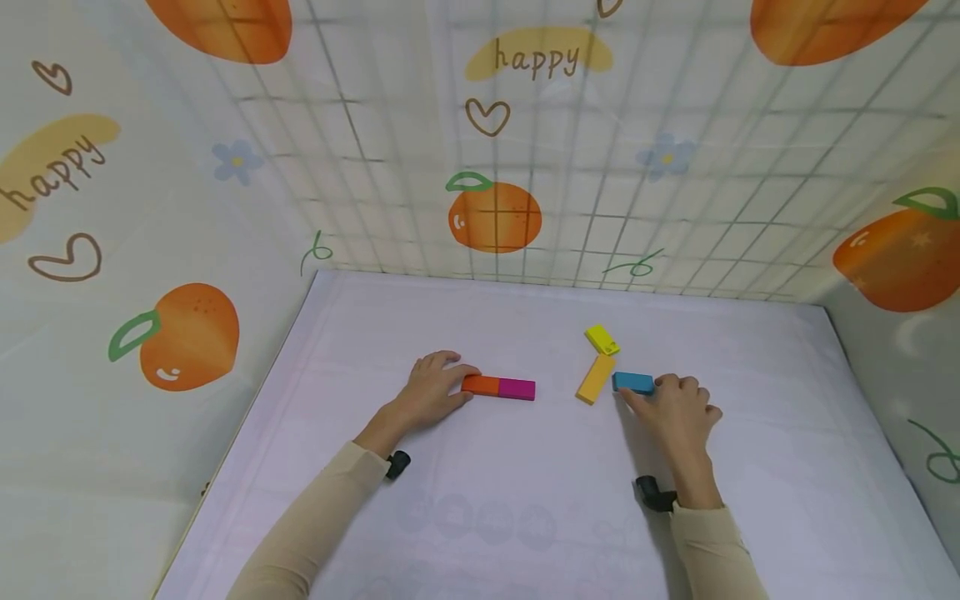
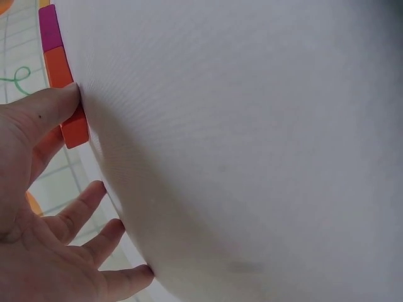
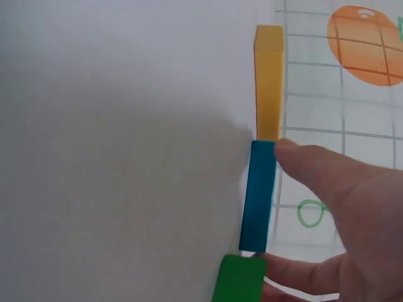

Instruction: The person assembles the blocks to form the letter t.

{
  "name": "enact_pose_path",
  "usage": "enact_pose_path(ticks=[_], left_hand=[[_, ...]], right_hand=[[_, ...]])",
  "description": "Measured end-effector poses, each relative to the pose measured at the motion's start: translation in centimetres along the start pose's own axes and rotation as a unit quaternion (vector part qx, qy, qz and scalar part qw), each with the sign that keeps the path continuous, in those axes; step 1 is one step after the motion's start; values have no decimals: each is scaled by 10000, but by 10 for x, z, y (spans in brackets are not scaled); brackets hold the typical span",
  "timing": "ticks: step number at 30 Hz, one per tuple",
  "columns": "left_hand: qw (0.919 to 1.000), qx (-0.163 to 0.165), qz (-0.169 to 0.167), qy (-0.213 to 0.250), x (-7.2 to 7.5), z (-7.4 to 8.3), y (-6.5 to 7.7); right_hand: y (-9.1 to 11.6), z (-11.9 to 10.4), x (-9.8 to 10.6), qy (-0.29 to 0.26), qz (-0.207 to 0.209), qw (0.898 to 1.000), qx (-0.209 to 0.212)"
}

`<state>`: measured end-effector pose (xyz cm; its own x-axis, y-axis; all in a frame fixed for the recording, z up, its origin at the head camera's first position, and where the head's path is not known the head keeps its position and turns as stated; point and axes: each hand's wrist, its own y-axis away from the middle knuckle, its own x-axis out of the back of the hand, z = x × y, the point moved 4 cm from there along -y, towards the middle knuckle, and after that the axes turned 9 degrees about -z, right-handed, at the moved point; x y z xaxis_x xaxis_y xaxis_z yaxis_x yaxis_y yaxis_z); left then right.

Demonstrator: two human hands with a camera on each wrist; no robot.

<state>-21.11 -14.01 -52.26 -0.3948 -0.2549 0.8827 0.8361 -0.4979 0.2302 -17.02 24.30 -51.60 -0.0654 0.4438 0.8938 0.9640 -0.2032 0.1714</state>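
Note:
My left hand (image 1: 431, 392) pinches the left end of an orange block (image 1: 480, 386) between thumb and index finger, its other fingers spread with tips on the table. End to end with it lies a magenta block (image 1: 517, 389). On the right, my right hand (image 1: 681, 415) holds a blue block (image 1: 633, 382), thumb near its left end and index finger at its right end. In the right wrist view a green block (image 3: 240, 278) lies by those fingers; the head view does not show it. An amber block (image 1: 596, 379) lies slanted left of the blue one.
A bright yellow block (image 1: 602, 339) lies behind the amber block, their ends close together. White cloth covers the table (image 1: 480, 467). Behind it hangs a curtain (image 1: 390, 208) printed with oranges, in front of a wire grid.

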Motion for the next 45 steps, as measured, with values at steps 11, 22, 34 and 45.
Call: enact_pose_path(ticks=[11,22,34,45], left_hand=[[10000,28,-52,40,1,1,-1],[10000,3,-39,24,0,1,0],[10000,2,-37,-12,0,1,-1],[10000,-10,0,-40,0,-3,-2]], right_hand=[[-6,-8,-5,441,196,9988,79],[-5,-9,-4,307,25,9995,72],[-7,-5,-3,-69,-167,9996,204],[-6,-6,8,-372,-94,9977,552]])
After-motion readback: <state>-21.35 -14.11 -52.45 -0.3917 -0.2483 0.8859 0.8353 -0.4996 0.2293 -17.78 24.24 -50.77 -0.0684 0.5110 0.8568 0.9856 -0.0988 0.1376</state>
